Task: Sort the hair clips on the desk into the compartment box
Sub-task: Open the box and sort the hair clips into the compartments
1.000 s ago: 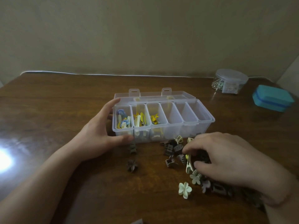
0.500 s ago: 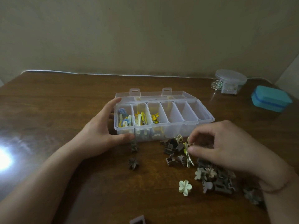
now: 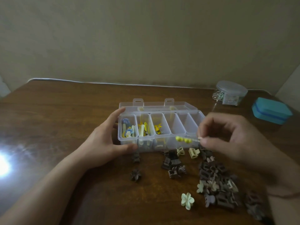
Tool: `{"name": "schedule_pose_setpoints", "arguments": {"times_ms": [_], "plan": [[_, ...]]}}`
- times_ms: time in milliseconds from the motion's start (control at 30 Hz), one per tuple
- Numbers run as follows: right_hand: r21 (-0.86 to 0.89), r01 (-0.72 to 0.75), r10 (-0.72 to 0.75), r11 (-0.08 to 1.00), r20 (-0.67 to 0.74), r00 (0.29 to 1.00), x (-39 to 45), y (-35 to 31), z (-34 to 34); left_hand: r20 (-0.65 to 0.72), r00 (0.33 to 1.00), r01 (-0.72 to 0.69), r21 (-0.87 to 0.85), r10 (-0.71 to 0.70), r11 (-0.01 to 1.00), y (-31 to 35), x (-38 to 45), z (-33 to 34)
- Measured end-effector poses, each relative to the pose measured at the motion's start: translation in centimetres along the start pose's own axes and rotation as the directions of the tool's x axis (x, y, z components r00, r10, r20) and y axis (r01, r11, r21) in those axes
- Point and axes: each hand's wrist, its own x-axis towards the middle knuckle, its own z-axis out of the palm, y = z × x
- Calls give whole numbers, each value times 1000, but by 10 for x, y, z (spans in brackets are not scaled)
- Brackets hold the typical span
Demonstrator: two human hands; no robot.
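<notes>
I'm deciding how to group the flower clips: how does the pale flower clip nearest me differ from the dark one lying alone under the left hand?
The pale flower clip is cream-green and looks larger; the dark flower clip is brown and looks smaller. The pale one lies close to the main pile, the dark one apart, left of it. Both are flower-shaped, lie loose on the desk, and are untouched by either hand.

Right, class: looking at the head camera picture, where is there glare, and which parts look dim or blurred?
Head view: a bright glare patch burns out the desk at the left edge; the scene is dim overall; the dark clips are murky; the right hand looks soft.
</notes>
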Motion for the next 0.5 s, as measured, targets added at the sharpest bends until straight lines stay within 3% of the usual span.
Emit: {"name": "schedule_pose_setpoints", "arguments": {"times_ms": [67, 267, 333, 433, 500], "plan": [[-31, 53, -56, 998, -104, 993, 12, -11, 6, 6, 1000, -2, -7, 2, 1000, -1, 0, -1], [-405, -15, -87, 914, -232, 969, 50, 2, 66, 4, 1000, -11, 10, 11, 1000, -1, 1, -1], [-412, 2, -106, 911, -232, 967, 52, 11, 70, 2, 1000, -19, 13, 19, 1000, -2, 1, -1], [-419, 120, -185, 900, -117, 976, 49, 16, 62, -7, 1000, -26, 21, 26, 999, -3, 1, -1], [-359, 151, -228, 921, -183, 956, 42, 16, 52, -11, 999, -30, 17, 31, 999, -2, 2, 0]]}}
